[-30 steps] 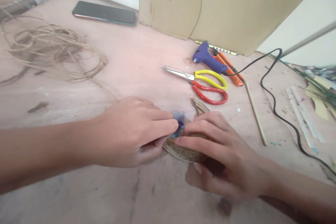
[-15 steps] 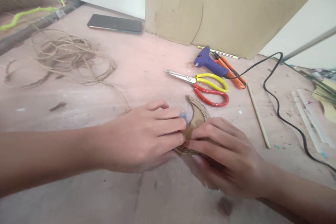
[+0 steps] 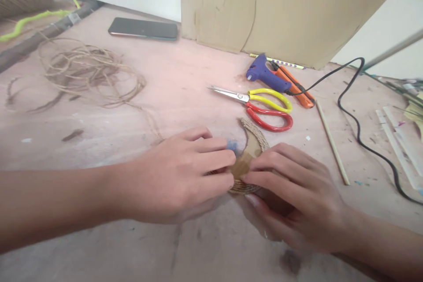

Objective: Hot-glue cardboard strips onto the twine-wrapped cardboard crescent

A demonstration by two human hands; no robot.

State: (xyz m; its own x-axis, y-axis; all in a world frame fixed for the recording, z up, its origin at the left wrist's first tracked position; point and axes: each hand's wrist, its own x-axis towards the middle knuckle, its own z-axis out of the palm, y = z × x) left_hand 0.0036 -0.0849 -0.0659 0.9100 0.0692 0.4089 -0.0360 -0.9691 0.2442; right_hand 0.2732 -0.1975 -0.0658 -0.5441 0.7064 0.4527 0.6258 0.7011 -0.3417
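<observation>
Head view, wrapping step: left hand (image 3: pixel 178 176) and right hand (image 3: pixel 297 189) fingers pressed together on twine-edged cardboard crescent (image 3: pixel 251 154) at 6 o'clock from scissors (image 3: pixel 261 105); next, continued firm pressure likely needed.

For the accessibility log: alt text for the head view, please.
Left hand and right hand press a twine-edged cardboard crescent onto the table. Scissors, a glue gun and loose twine lie beyond.
</observation>
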